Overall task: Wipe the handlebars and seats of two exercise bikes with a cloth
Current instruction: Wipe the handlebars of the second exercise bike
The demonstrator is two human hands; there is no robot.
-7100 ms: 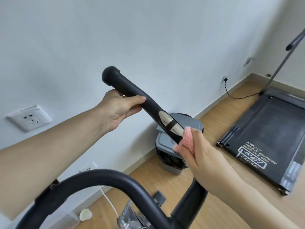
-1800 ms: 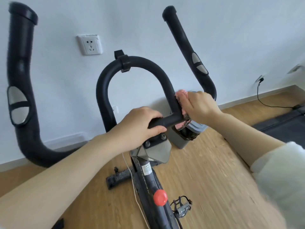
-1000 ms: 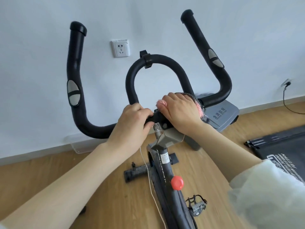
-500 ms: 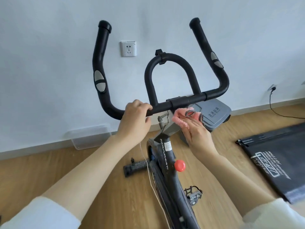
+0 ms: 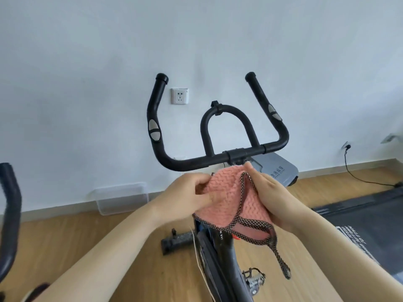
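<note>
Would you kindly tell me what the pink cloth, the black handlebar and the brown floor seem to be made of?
The pink cloth: soft knitted or chenille-like fabric, by its wavy ribbed pile; speckled braided edging. The black handlebar: probably metal tube under matte foam or rubber, showing no shine; silvery oval pads look metallic. The brown floor: wood or wood-look laminate, by its grain and plank seams.

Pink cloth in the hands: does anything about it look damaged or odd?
Yes. The pink cloth, held between left hand and right hand, has its dark braided edging hanging loose, one end dangling below; it may be coming away.
</note>
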